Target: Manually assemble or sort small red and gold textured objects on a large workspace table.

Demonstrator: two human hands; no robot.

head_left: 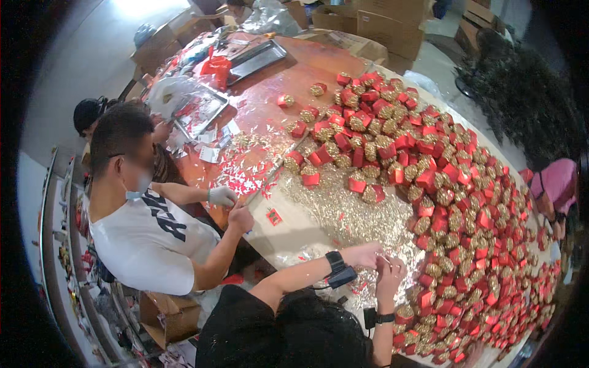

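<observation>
My left hand (pixel 364 255) and my right hand (pixel 390 273) meet over the table, fingertips pinched close together. Whatever sits between them is too small to make out. Beneath them spreads a layer of loose gold flakes (pixel 362 224), paler close to my hands. Just to the right begins a large heap of small red boxes topped with gold clusters (pixel 442 196). A dark device is strapped to each of my wrists. Left of my hands lies a small red square piece with a dark pattern (pixel 273 216).
On my left a masked person (pixel 147 233) works with both hands at the table edge. Red and white scraps (pixel 242 172) lie beyond them. Farther off are metal trays (pixel 257 61), a red container (pixel 216 67) and cardboard boxes (pixel 389 30). Someone in pink (pixel 555 184) is at the right.
</observation>
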